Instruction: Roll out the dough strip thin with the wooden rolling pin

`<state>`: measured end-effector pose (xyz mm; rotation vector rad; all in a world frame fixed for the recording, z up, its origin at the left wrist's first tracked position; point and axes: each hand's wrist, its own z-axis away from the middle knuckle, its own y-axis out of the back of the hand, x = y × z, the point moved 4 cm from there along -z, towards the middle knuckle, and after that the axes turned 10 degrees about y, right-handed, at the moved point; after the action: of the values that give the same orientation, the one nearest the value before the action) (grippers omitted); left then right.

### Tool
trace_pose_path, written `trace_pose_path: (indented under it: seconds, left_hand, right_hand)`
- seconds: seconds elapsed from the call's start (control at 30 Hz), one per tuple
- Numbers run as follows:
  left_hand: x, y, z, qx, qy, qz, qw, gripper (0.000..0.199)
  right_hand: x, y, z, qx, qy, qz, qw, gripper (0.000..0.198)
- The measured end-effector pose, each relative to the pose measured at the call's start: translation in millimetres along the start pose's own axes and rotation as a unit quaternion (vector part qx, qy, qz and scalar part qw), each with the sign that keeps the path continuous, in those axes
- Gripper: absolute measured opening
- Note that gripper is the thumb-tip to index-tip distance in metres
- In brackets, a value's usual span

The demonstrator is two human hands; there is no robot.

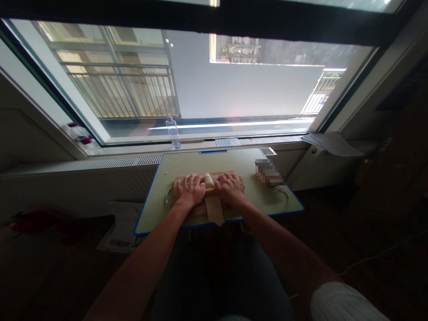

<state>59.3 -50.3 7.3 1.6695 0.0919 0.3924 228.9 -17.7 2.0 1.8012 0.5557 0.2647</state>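
Observation:
A wooden cutting board with a metal handle at its left end lies on a small pale green table. Across the board runs a rolling pin, mostly hidden under my hands. My left hand is closed over its left part, and my right hand over its right part. Beneath the pin passes a strip of dough. Its near end reaches toward the board's front edge, while a paler, thicker-looking part of it shows between my hands beyond the pin.
A blurred-out object lies at the table's right side. On the window sill stand a clear plastic bottle and, farther left, another bottle with a purplish label. Papers rest at the right. The table has a blue rim.

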Motion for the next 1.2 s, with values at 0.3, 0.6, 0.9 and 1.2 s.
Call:
trace_pose_path:
  seconds: [0.3,0.6,0.9,1.2]
  left_hand:
    - [-1,-1,-19,-0.029,0.002,-0.006,1.0,0.053]
    - [-3,-5,-22,-0.03,0.006,0.002,1.0,0.056]
    - [3,4,-1,-0.001,0.011,-0.011,1.0,0.052]
    - [-1,2,19,0.076,-0.006,-0.016,0.997,0.04]
  right_hand:
    - [3,-2,-15,-0.019,-0.012,-0.003,1.0,0.04]
    - [2,-1,-15,-0.02,-0.018,-0.006,1.0,0.04]
    - [-1,0,1,0.007,-0.007,0.0,1.0,0.036]
    - [-5,2,20,0.052,0.007,-0.011,0.999,0.039]
